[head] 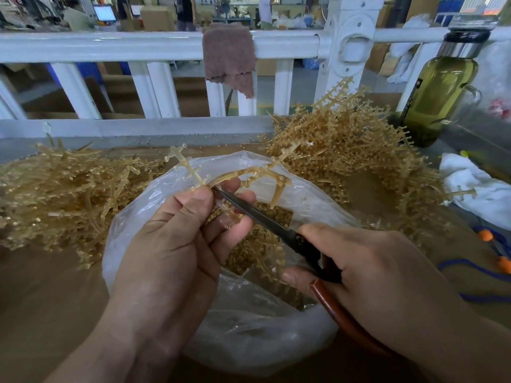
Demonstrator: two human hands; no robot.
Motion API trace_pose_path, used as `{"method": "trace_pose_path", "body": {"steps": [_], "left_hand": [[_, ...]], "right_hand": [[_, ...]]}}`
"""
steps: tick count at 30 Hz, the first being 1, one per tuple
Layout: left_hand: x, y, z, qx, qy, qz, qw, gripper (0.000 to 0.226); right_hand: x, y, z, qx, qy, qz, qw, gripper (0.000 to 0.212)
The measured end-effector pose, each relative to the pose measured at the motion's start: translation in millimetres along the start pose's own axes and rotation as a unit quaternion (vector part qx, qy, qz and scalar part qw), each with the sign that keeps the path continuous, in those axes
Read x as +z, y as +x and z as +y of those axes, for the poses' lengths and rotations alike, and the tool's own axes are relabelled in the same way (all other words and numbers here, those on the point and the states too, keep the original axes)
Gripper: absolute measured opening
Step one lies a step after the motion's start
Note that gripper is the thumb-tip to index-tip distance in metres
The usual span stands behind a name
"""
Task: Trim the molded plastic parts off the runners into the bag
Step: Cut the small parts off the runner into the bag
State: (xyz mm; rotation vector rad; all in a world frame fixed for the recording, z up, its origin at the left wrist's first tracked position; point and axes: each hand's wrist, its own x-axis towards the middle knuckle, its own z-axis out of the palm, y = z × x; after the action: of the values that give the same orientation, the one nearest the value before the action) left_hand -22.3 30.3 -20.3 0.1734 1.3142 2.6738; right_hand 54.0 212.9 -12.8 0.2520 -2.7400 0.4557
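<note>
My left hand (177, 244) pinches an amber plastic runner (243, 172) with small molded parts on its branches, holding it over the open clear plastic bag (249, 327). My right hand (373, 269) grips black scissors (265, 219) with reddish-brown handles. The blades point up-left and meet the runner right by my left thumb. Small amber pieces lie inside the bag. A heap of bare amber runners (63, 194) lies to the left, and a heap of runners with parts (359, 150) lies to the right.
A white railing (138, 45) with a brown cloth (229, 56) hung over it runs along the back of the brown table. A bottle of green liquid (439, 95) stands at the back right. A white cloth (475, 186) and a blue cord (470, 272) lie at the right.
</note>
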Motion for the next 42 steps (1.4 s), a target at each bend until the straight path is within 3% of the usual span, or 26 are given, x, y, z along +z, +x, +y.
{"method": "trace_pose_path", "body": {"steps": [7, 11, 17, 21, 29, 35, 42], "left_hand": [[2, -2, 1, -0.003, 0.008, 0.005, 1.0, 0.016], [5, -3, 2, 0.0, 0.025, -0.006, 1.0, 0.028], [3, -2, 0, -0.001, 0.015, 0.0, 1.0, 0.019], [4, -2, 2, 0.001, 0.02, -0.006, 1.0, 0.028], [-7, 4, 2, -0.007, 0.034, 0.022, 0.999, 0.012], [-10, 4, 0, -0.007, 0.055, -0.004, 0.998, 0.012], [-8, 2, -1, -0.013, 0.085, -0.019, 0.996, 0.009]], "right_hand": [[-3, 0, 0, 0.0, 0.016, -0.013, 1.0, 0.04], [-6, 1, -1, -0.001, 0.018, -0.008, 1.0, 0.037], [-5, 0, 2, 0.0, 0.018, -0.024, 1.0, 0.037], [-5, 0, 4, 0.001, 0.014, -0.039, 0.999, 0.039], [-12, 5, 14, 0.051, 0.206, -0.156, 0.965, 0.072], [-16, 7, 10, 0.067, 0.274, -0.139, 0.949, 0.047], [-12, 7, 8, 0.057, 0.236, -0.127, 0.962, 0.058]]}}
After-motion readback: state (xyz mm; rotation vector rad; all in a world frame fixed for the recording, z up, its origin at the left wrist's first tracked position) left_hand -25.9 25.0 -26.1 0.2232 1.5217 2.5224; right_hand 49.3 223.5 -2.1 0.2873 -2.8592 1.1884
